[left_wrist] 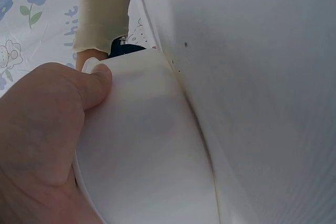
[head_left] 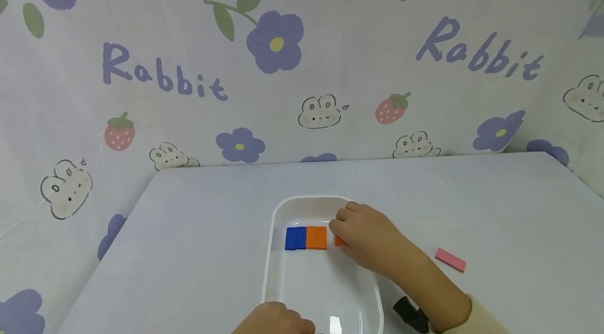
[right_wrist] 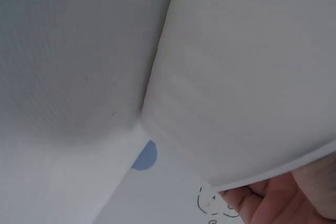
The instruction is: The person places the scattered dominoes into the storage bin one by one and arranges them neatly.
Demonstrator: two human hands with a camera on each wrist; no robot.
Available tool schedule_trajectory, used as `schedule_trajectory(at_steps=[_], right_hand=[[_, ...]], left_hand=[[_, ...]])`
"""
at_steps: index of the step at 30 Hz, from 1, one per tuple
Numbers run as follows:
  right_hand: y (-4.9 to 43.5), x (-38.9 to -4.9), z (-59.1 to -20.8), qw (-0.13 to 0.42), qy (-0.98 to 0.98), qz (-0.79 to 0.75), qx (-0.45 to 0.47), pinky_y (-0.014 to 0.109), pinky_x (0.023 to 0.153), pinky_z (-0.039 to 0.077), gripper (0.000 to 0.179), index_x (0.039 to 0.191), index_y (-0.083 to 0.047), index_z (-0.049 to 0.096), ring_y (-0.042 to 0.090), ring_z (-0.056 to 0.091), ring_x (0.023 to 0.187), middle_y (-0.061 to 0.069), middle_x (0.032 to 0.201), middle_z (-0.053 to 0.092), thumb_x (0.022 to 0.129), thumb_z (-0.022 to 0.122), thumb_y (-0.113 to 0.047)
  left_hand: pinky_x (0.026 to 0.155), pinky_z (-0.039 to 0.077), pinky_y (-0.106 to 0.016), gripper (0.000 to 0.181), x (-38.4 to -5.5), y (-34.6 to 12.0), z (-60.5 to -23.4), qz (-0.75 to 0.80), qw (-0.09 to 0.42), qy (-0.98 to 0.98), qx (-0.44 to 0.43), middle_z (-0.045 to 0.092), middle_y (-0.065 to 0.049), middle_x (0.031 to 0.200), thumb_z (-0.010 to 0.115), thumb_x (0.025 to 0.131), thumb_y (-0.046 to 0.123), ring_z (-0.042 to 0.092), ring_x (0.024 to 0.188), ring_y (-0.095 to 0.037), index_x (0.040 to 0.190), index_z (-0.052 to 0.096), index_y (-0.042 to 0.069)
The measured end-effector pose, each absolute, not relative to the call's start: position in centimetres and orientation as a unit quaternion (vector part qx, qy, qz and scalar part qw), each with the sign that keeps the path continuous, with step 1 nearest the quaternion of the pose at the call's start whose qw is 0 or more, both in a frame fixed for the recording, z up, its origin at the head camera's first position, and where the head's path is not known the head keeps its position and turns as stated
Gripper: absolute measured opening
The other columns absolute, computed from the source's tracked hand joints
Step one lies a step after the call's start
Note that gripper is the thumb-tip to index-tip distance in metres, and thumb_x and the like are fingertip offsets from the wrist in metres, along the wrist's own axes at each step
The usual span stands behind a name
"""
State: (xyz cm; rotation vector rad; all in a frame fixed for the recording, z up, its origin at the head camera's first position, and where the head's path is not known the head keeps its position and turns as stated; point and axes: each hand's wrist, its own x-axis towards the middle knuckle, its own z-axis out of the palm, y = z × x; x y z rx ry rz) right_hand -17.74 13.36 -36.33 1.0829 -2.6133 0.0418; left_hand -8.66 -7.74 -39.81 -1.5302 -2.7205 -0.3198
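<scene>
A white plastic tray (head_left: 270,260) lies on the table, and my left hand (head_left: 277,319) grips its near left rim. In the left wrist view the thumb of that hand (left_wrist: 50,114) presses over the tray's edge. Inside the tray, two blue tiles (head_left: 295,238) and orange tiles (head_left: 316,238) stand side by side in a row. My right hand (head_left: 365,234) reaches over the right wall and pinches another orange tile (head_left: 337,241), mostly hidden by the fingers, just right of the row. In the right wrist view its curled fingers (right_wrist: 273,203) show past the tray rim.
A pink tile (head_left: 450,260) lies on the table right of my right forearm. Below that wrist is a black object (head_left: 408,313). Behind the table (head_left: 203,239) hangs a cloth (head_left: 349,56) printed with rabbits, flowers and strawberries.
</scene>
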Motion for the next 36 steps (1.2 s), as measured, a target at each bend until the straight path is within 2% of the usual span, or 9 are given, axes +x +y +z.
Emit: schedule_trajectory(at_steps=[8, 17, 28, 36], right_hand=[[12.5, -17.7, -37.0, 0.123, -0.928, -0.045, 0.349, 0.028, 0.067, 0.043, 0.022, 0.086, -0.014, 0.068, 0.016, 0.049, 0.071, 0.000, 0.076, 0.061, 0.068, 0.077, -0.023], [11.6, -17.3, -37.5, 0.090, -0.938, -0.057, 0.330, 0.032, 0.070, 0.044, 0.022, 0.088, -0.013, 0.068, 0.019, 0.052, 0.071, 0.002, 0.075, 0.062, 0.071, 0.075, -0.024], [11.6, -17.4, -37.5, 0.098, -0.943, -0.012, 0.318, 0.028, 0.061, 0.047, 0.016, 0.080, -0.013, 0.068, 0.017, 0.051, 0.059, 0.000, 0.074, 0.062, 0.069, 0.077, -0.018], [11.7, -17.6, -37.6, 0.084, -0.946, 0.021, 0.313, 0.026, 0.060, 0.046, 0.009, 0.077, -0.016, 0.067, 0.015, 0.050, 0.060, -0.002, 0.078, 0.063, 0.071, 0.074, -0.017]], left_hand=[[0.050, 0.031, -0.006, 0.022, -8.4, -7.7, -39.5, -0.116, -0.053, -0.883, -0.452, 0.050, 0.021, 0.059, 0.065, 0.075, 0.048, 0.035, 0.046, 0.009, 0.081, 0.067, 0.027], [0.048, 0.026, -0.006, 0.017, -8.6, -7.9, -39.7, -0.106, -0.001, -0.867, -0.487, 0.048, 0.019, 0.057, 0.067, 0.073, 0.040, 0.031, 0.046, 0.009, 0.075, 0.064, 0.024], [0.047, 0.026, -0.006, 0.015, -8.7, -7.8, -39.7, -0.108, 0.011, -0.865, -0.489, 0.049, 0.020, 0.057, 0.068, 0.073, 0.040, 0.031, 0.046, 0.009, 0.074, 0.064, 0.025], [0.046, 0.025, -0.006, 0.016, -8.7, -7.7, -39.8, -0.115, 0.017, -0.863, -0.491, 0.047, 0.019, 0.056, 0.068, 0.072, 0.039, 0.030, 0.045, 0.009, 0.072, 0.064, 0.024]])
